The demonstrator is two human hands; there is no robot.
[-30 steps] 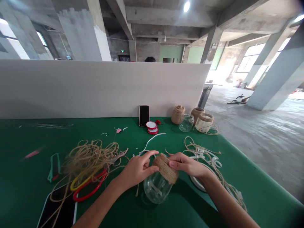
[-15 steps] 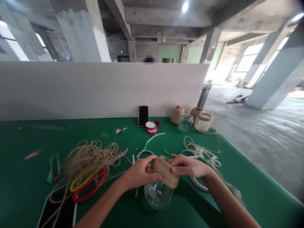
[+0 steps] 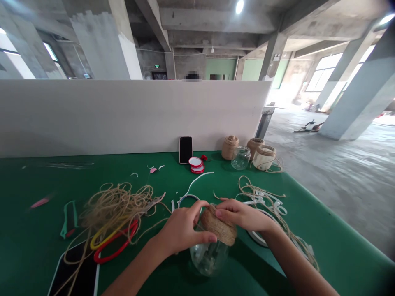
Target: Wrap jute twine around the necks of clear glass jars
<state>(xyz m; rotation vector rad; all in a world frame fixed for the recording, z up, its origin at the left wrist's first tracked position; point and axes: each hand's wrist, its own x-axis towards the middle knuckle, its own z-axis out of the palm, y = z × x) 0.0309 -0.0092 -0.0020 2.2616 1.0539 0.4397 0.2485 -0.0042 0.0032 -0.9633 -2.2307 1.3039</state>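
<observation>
A glass jar [image 3: 209,259] stands tilted on the green table, its upper part wrapped in tan twine [image 3: 219,227]. My left hand [image 3: 185,225] grips the jar from the left, thumb across its front and fingers behind, partly hidden. My right hand [image 3: 240,213] holds the top right of the twine wrapping, with the thumb on it. A strand of twine [image 3: 151,231] runs from a tangled twine pile [image 3: 120,201] toward my left hand.
Red and yellow scissors [image 3: 115,250] and a tablet [image 3: 78,273] lie at the left. Behind are a phone [image 3: 185,150], red-rimmed tape rolls [image 3: 196,163], a clear jar [image 3: 240,158] and a twine-wrapped jar [image 3: 230,147]. Looser twine [image 3: 286,224] lies at the right.
The jar has turned and shifted slightly right and down, its wrapped part tipping more toward the camera. My right hand has slid a little left over the wrapping.
</observation>
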